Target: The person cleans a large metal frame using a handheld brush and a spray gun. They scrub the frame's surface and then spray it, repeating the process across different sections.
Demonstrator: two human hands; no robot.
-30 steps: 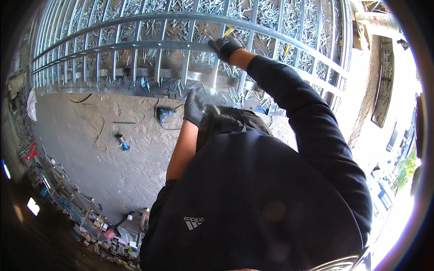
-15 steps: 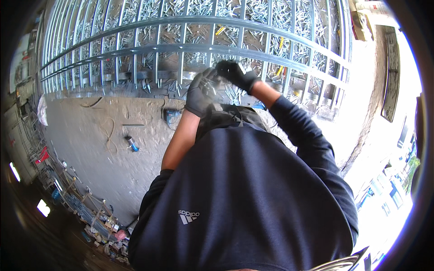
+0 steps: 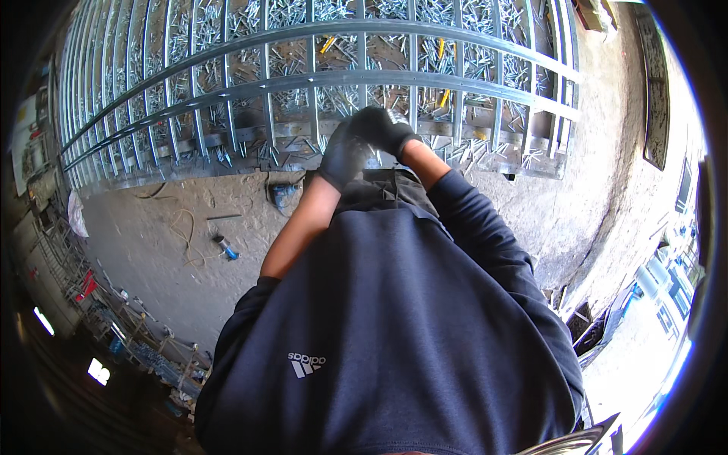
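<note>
My left hand (image 3: 341,155), in a dark glove, is raised in front of my waist and smeared by motion, so its fingers are unclear. Against it lies my right hand (image 3: 381,130) in a black glove, its fingers curled in; what they hold, if anything, is hidden. Both hands meet just on my side of a galvanized metal frame (image 3: 379,77) of long rails and many crossing bars. Under the frame, loose silver screws or similar thin fasteners (image 3: 288,100) cover the work surface (image 3: 152,174). Slim yellow pieces (image 3: 444,98) lie among them.
On the concrete floor to the left are a blue power tool (image 3: 282,196), a smaller blue-and-black tool (image 3: 225,247), a thin cord (image 3: 182,227) and a short metal bar (image 3: 224,217). Racks and piled material line the far left. A long weathered panel (image 3: 654,98) stands at the right.
My right hand has moved slightly down and left, closer against my left hand. My left hand has shifted a little to the right. The whole view has turned slightly.
</note>
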